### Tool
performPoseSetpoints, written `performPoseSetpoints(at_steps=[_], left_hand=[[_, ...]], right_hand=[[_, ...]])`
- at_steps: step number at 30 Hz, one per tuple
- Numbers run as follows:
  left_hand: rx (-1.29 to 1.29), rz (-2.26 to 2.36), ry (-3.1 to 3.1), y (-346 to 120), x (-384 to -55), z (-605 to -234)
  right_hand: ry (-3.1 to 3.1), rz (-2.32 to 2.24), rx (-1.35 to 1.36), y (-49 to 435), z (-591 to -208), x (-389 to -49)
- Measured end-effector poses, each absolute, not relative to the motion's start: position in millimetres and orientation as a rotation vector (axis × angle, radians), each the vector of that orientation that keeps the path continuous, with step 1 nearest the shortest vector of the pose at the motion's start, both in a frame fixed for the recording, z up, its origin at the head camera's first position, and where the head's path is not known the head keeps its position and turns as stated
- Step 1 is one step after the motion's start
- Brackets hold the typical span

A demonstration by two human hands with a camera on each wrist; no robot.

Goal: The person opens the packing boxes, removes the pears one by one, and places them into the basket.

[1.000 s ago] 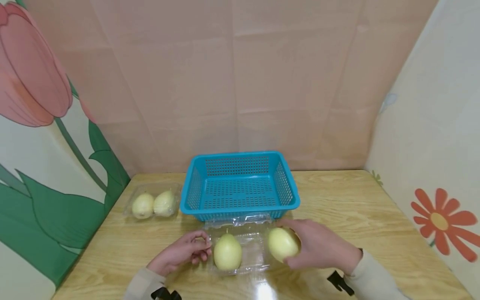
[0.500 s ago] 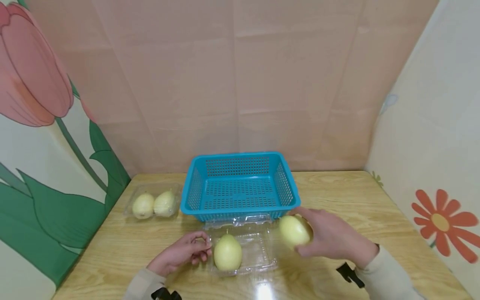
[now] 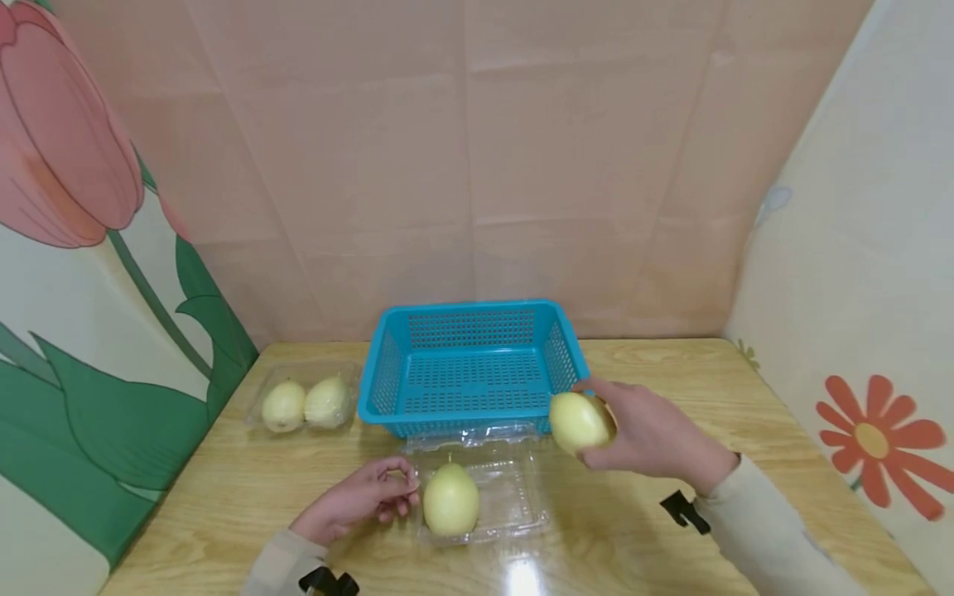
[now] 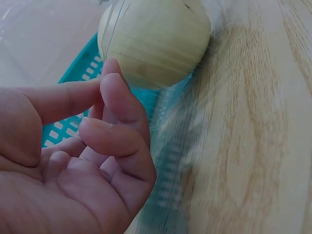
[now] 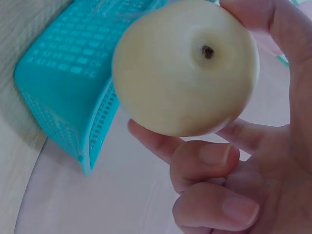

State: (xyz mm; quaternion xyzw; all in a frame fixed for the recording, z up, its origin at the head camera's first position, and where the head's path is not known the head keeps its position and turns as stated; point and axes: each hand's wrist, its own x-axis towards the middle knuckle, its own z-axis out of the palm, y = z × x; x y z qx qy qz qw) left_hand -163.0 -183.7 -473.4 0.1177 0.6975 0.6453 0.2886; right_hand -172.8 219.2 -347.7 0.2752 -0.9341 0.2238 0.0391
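Observation:
My right hand point(image 3: 644, 430) holds a pale yellow pear point(image 3: 580, 422) between thumb and fingers, close to the front right corner of the blue plastic basket point(image 3: 477, 412). In the right wrist view this pear point(image 5: 180, 73) shows its dark-centred end. My left hand point(image 3: 368, 497) pinches the left edge of an open clear plastic clamshell box point(image 3: 510, 497). A second pear point(image 3: 451, 501), stem up, sits in the left part of that box. The left wrist view shows the thumb and index fingertip of the left hand point(image 4: 97, 131) meeting at the thin clear plastic edge.
Another clear clamshell box point(image 3: 339, 370) holding two pears point(image 3: 283, 407) stands left of the basket. All of it rests on a wood-grain table point(image 3: 671, 372), with a pinkish sheet point(image 3: 477, 165) hanging behind and flower-printed panels on both sides.
My right hand has lifted the pear out from the right side of the clear box, first rightward, then up and away toward the basket corner. The left hand stays at the box edge.

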Motion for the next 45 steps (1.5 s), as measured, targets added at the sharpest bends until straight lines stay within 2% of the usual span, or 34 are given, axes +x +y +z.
performPoseSetpoints(at_steps=[26, 45], left_hand=[[0.324, 1.685, 1.89, -182, -163, -465], [0.323, 1.685, 1.89, -183, -162, -468]], right_hand=[[-2.84, 0.597, 0.844, 192, -323, -253], [-3.008, 0.594, 0.714, 159, -318, -312]])
